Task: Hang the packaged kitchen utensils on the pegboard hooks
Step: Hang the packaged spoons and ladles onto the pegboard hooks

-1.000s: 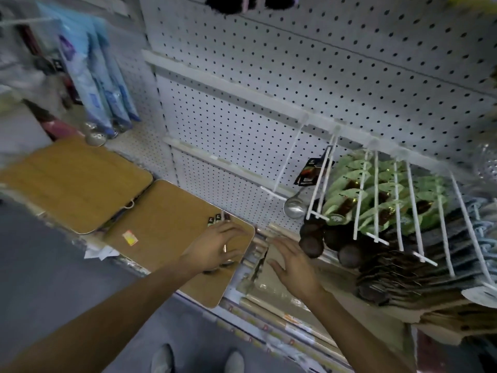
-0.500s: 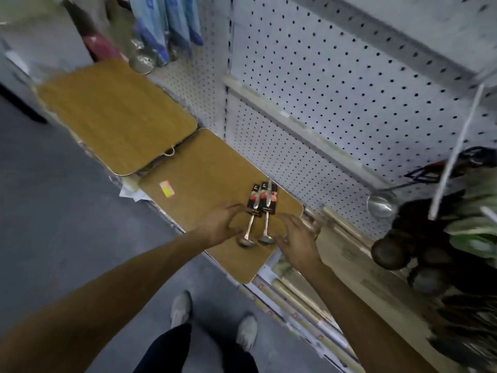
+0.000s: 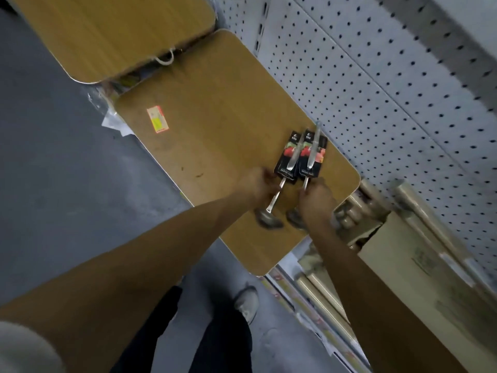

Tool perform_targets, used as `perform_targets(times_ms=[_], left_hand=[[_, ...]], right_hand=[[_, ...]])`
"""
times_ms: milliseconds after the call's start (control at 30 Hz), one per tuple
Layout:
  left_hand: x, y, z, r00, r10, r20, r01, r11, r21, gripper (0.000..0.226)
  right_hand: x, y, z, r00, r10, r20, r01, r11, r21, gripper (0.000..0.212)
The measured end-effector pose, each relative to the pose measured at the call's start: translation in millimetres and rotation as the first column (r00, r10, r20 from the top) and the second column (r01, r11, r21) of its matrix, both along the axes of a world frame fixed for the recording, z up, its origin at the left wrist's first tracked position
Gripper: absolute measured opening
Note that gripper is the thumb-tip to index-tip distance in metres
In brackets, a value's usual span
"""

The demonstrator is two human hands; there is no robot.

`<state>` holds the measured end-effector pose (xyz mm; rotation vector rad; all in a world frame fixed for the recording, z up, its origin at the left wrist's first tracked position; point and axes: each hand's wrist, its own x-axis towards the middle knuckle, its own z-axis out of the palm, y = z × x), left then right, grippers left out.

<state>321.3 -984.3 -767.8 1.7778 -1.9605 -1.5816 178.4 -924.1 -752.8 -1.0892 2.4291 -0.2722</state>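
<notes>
Two packaged metal ladles lie side by side on a wooden board (image 3: 209,125), each with a black card sleeve round its handle. My left hand (image 3: 256,185) pinches the shaft of the left ladle (image 3: 287,160) just below its card; the ladle's bowl lies nearer me. My right hand (image 3: 316,200) grips the shaft of the right ladle (image 3: 310,157) and covers most of its bowl. The white pegboard (image 3: 376,84) rises behind the board; no hooks show in this view.
A second wooden board (image 3: 107,30) lies at the upper left. Cardboard boxes and rolled goods (image 3: 398,238) fill the shelf to the right. Grey floor (image 3: 53,157) and my shoes (image 3: 247,302) are below the shelf edge.
The view has dropped from the hooks with hanging utensils down to the board. Both hands have closed on the two ladles' shafts.
</notes>
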Motion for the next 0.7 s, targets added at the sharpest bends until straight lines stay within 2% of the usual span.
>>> perform_targets(times_ms=[67, 133, 200, 300, 367, 400, 433, 500, 567, 633, 700], left_hand=[[-9.5, -0.5, -10.4, 0.998, 0.046, -0.043, -0.046, 0.999, 0.014, 0.024], [-12.4, -0.7, -14.9, 0.992, 0.087, -0.097, -0.082, 0.995, 0.055, 0.016], [-9.5, 2.9, -12.6, 0.988, 0.096, -0.123, -0.086, 0.993, 0.082, 0.017], [3.2, 10.3, 3.9, 0.994, 0.022, -0.108, -0.015, 0.998, 0.062, 0.018], [14.8, 17.4, 27.8, 0.995, -0.010, -0.104, 0.012, 1.000, 0.013, 0.019], [19.8, 21.5, 39.5, 0.991, 0.031, -0.129, -0.034, 0.999, -0.020, 0.021], [25.7, 25.3, 51.8, 0.976, 0.093, -0.196, -0.093, 0.996, 0.011, 0.022], [37.7, 32.2, 76.7, 0.955, 0.077, -0.287, -0.069, 0.997, 0.040, 0.017], [48.3, 40.0, 111.3, 0.913, 0.146, -0.380, -0.108, 0.987, 0.119, 0.022], [60.2, 48.4, 143.5, 0.863, 0.216, -0.457, -0.159, 0.974, 0.160, 0.023], [71.5, 55.1, 172.0, 0.836, 0.241, -0.493, -0.169, 0.968, 0.186, 0.023]], right_hand=[[0.2, -5.2, -5.4, 0.984, -0.151, 0.096, 0.160, 0.982, -0.102, 0.031], [1.6, -8.1, -6.1, 0.941, -0.249, 0.230, 0.282, 0.952, -0.121, 0.035], [2.1, -5.4, -2.3, 0.889, -0.292, 0.353, 0.343, 0.935, -0.091, 0.033], [7.8, 8.1, 11.6, 0.786, -0.327, 0.525, 0.427, 0.901, -0.077, 0.037], [14.3, 19.0, 29.3, 0.744, -0.332, 0.580, 0.487, 0.864, -0.129, 0.060], [16.7, 24.4, 40.9, 0.718, -0.314, 0.621, 0.504, 0.850, -0.153, 0.062], [18.4, 30.3, 53.0, 0.700, -0.292, 0.652, 0.509, 0.844, -0.169, 0.053], [19.3, 41.8, 81.7, 0.675, -0.230, 0.701, 0.482, 0.857, -0.183, 0.027], [21.4, 51.4, 109.4, 0.675, -0.247, 0.695, 0.526, 0.822, -0.218, 0.028], [24.0, 64.9, 137.0, 0.693, -0.189, 0.696, 0.484, 0.837, -0.255, 0.033], [34.0, 74.3, 172.0, 0.631, -0.176, 0.756, 0.513, 0.825, -0.236, 0.042]])
